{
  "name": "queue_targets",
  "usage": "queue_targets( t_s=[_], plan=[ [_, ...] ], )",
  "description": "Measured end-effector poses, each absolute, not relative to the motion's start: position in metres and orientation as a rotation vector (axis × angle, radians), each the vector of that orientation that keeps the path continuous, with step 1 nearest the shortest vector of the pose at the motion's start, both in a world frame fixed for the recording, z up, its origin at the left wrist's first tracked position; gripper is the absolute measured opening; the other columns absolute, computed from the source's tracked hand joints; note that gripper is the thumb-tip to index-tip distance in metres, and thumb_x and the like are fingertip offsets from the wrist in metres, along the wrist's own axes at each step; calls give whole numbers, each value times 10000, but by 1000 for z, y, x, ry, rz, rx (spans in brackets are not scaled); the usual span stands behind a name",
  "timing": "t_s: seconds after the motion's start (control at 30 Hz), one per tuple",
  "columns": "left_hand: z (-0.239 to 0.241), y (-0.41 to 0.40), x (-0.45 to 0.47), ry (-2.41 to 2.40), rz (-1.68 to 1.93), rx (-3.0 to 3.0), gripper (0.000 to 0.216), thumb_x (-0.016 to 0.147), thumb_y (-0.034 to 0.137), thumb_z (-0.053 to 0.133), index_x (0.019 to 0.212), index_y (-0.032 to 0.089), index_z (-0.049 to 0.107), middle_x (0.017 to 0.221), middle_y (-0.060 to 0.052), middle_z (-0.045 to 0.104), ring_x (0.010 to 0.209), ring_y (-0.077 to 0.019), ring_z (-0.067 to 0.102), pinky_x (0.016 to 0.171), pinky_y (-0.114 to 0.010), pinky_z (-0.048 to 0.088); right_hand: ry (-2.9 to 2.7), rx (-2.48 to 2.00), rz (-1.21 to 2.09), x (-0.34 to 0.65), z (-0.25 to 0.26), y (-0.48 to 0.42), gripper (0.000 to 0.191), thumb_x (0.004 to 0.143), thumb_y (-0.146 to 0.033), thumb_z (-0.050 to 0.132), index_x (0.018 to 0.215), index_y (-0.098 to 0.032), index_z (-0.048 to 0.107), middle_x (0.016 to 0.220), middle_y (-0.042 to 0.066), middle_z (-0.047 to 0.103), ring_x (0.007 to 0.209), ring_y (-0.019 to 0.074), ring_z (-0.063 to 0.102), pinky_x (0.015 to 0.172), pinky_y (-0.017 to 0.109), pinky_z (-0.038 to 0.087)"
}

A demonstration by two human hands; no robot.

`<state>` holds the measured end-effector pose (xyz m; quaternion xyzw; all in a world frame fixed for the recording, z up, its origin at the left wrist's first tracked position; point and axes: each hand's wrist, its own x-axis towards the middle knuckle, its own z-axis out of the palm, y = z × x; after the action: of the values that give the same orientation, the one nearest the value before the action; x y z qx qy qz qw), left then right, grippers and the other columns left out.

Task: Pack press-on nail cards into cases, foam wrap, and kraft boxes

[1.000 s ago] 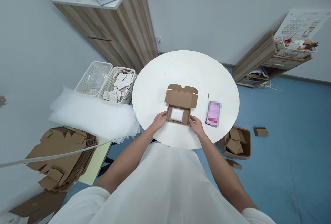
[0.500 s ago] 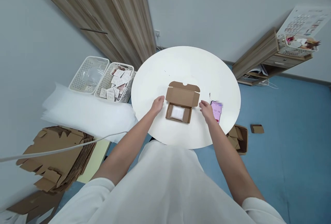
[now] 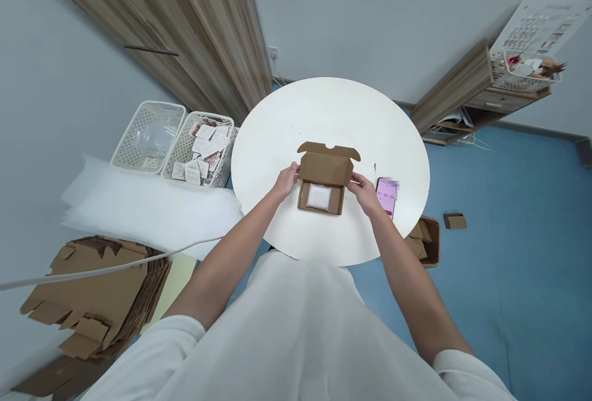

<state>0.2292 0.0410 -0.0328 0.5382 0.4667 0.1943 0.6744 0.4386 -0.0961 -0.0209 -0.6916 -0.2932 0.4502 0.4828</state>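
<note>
An open cardboard box stands on the round white table, its lid raised at the back with the side flaps sticking out. Inside the box lies a white wrapped packet, toward the left. My left hand has its fingers closed on the lid's left edge. On the opposite edge of the lid, my right hand grips with thumb and fingers. A phone with a lit pink screen showing a timer lies just right of my right hand.
Left of the table are a white basket of cards, another basket with clear plastic, white foam sheets and stacked flat cardboard. A bin of cardboard boxes stands at lower right, with a small box on the floor.
Both hands have moved inward from beside the box onto the two sides of its lid. The lid stands more upright. The view has shifted slightly.
</note>
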Motion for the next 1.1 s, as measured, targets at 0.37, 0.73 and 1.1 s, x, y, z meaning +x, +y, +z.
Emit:
queue_targets(
  t_s=[0.37,0.73,1.1],
  plan=[
    [-57,17,208,959,409,1464,528,623,67,497,1142,165,497,1203,-96,545,1117,-212,505,932,-364,407,-824,-1628,1013,409,-55,-127,643,622,-99,451,1239,-274,410,1167,41,466,1152,159,430,1038,385,311],
    [-54,12,175,822,211,1967,626,700,55,383,1294,253,401,1203,-39,548,1109,-203,502,898,-359,429,-1037,-1705,1076,416,-70,-156,718,647,-84,423,1329,-280,315,1275,38,479,1201,187,426,1024,416,323],
    [-55,7,164,912,167,1888,463,814,242,306,1240,229,487,1294,-43,489,1191,-227,435,995,-407,332,-566,-1728,1232,420,-57,-169,441,802,-360,378,1231,-292,457,1238,38,533,1098,194,524,927,393,405]
  ],
)
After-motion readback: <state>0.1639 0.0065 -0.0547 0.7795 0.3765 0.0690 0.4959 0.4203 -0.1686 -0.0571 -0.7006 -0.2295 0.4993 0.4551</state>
